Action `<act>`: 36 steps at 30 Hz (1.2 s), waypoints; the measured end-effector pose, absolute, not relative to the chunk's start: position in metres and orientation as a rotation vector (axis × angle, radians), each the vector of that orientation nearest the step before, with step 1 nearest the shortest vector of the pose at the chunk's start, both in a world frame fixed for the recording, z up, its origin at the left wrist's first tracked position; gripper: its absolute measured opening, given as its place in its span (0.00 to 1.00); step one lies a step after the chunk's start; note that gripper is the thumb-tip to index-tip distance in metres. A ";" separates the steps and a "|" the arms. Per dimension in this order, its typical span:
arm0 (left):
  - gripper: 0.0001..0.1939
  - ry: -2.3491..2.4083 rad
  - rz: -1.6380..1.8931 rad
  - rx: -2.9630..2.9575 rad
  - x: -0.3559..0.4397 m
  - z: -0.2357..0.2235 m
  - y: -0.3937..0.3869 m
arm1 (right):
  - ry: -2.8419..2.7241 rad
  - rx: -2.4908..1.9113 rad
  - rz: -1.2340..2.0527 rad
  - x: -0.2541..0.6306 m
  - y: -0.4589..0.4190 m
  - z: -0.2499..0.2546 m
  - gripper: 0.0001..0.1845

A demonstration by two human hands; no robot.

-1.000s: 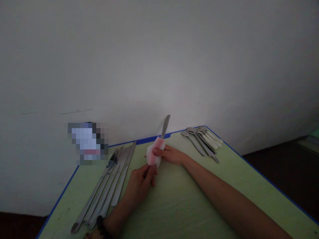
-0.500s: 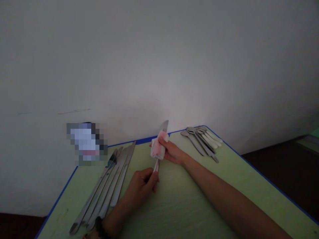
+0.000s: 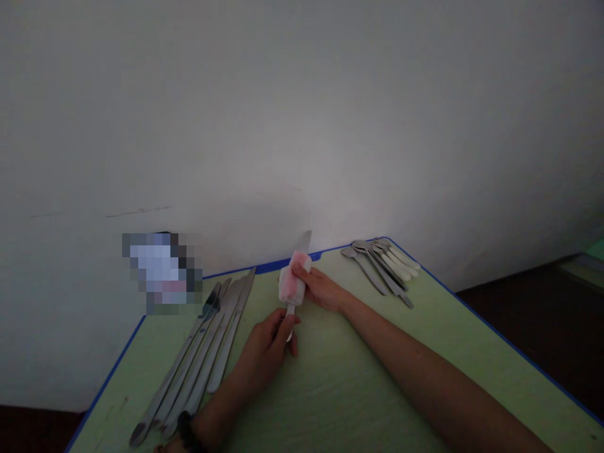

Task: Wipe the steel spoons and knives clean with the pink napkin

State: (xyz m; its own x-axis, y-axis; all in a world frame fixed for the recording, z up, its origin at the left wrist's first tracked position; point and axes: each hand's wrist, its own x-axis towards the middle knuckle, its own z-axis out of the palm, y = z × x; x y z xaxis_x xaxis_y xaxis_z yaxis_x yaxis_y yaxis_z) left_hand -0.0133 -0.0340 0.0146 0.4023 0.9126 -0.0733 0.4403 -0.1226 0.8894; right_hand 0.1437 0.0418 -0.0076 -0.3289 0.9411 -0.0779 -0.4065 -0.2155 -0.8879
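Observation:
My left hand (image 3: 274, 333) grips the handle of a table knife (image 3: 304, 242), whose blade points up and away towards the wall. A folded white and pink cloth (image 3: 289, 283) is wrapped round the knife's middle, hiding that stretch of it. My right hand (image 3: 319, 286) pinches the cloth from the right, thumb on top; its other fingers are partly hidden behind the cloth. Both hands are above the middle of the table. To the left of my left hand, several table knives (image 3: 207, 352) lie side by side.
Several spoons (image 3: 372, 267), some with white handles, lie at the table's far right. The green table (image 3: 358, 384) has a blue edge and stands against a pale wall (image 3: 302, 113). A blurred-out phone-like object (image 3: 160, 270) is at the back left corner.
The cloth, the knife and both hands have shifted slightly left. The knife has turned a little in my left hand, and the cloth still surrounds it.

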 end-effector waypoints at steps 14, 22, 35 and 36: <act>0.23 1.167 0.639 1.752 -0.014 0.014 -0.033 | -0.881 -0.844 1.673 0.141 0.043 -0.007 0.25; 0.24 1.164 0.656 1.741 -0.014 0.009 -0.032 | -0.866 -0.856 1.649 0.139 0.046 -0.013 0.26; 0.24 1.243 0.683 1.689 -0.008 0.012 -0.033 | -0.900 -0.863 1.650 0.140 0.043 -0.009 0.27; 0.24 1.239 0.670 1.707 -0.009 0.012 -0.033 | -0.906 -0.850 1.653 0.141 0.043 -0.008 0.26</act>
State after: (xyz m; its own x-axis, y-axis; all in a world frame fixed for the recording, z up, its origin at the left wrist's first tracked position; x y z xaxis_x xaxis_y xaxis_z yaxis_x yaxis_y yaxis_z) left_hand -0.0086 -0.0332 0.0123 0.3523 0.9329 -0.0747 0.4475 -0.0978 0.8889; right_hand 0.1408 0.0431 -0.0084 -0.2271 0.9688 -0.0997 -0.4365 -0.1928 -0.8788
